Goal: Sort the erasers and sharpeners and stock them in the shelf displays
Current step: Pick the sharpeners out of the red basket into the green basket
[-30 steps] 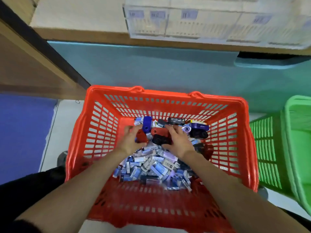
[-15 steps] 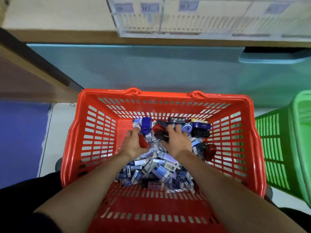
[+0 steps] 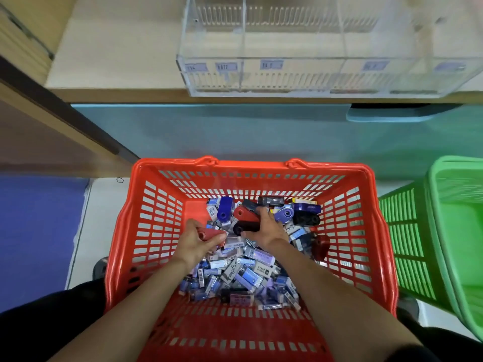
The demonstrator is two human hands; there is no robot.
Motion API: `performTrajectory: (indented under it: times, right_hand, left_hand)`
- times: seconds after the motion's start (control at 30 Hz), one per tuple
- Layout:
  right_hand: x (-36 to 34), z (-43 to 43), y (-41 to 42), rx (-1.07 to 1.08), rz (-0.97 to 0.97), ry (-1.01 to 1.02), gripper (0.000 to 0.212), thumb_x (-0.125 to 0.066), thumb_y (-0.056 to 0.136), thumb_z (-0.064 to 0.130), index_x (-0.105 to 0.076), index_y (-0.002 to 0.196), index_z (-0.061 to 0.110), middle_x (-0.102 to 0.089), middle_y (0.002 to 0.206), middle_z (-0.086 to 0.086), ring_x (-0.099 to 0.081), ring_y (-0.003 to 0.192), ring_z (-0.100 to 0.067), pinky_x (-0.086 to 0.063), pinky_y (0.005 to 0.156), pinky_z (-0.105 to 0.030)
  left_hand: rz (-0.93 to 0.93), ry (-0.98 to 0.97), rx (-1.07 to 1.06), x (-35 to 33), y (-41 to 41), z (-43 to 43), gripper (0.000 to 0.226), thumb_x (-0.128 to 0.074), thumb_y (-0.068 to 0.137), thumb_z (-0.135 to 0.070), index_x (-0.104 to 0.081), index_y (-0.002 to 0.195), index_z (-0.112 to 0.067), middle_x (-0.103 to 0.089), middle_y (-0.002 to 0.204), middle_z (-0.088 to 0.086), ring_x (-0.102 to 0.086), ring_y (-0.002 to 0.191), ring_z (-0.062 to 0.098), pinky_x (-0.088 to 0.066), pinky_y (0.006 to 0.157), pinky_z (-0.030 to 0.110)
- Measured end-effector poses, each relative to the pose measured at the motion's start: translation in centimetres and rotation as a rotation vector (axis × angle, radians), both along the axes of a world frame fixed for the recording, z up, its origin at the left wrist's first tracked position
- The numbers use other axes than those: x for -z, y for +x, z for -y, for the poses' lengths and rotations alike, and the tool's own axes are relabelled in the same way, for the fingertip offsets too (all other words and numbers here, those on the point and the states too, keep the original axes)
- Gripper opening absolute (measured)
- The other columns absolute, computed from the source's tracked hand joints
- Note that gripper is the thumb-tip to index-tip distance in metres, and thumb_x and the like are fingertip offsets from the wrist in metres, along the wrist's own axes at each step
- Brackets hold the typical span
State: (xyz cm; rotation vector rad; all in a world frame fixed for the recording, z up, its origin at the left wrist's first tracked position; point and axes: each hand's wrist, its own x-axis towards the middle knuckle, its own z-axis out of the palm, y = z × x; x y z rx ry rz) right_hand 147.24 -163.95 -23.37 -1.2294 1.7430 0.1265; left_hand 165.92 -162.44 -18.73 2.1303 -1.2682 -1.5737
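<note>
Head view — left hand [image 3: 194,243] fingers curl round a red sharpener [image 3: 209,234]; right hand [image 3: 268,231] grips two sharpeners [image 3: 245,218].

Bare left hand [image 3: 198,244] and right hand [image 3: 266,231]; black clothing [image 3: 52,325], perhaps trousers, below.

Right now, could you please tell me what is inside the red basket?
The red basket holds wrapped erasers nearer and sharpeners farther back. The left hand grips a red sharpener, the right hand a red and black pair. Whatever lies beneath the heap is covered.
</note>
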Motion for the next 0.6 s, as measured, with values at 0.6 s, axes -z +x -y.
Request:
performTrajectory:
  times: [0.6]
  right_hand:
    - [-17.6,-4.8,-10.8,0.423,0.361,-0.468,0.047,-0.08,0.071,0.012,-0.048,0.104,0.023,-0.059,0.102,-0.004,-0.058,0.085,-0.012,-0.047,0.081,-0.02]
  left_hand:
    - [-0.358,-0.323,0.125,-13.6,-9.2,1.0,0.012,-0.064,0.087,-0.013,-0.063,0.099,-0.014,-0.064,0.1,-0.006,-0.058,0.091,0.001,-0.043,0.076,0.005]
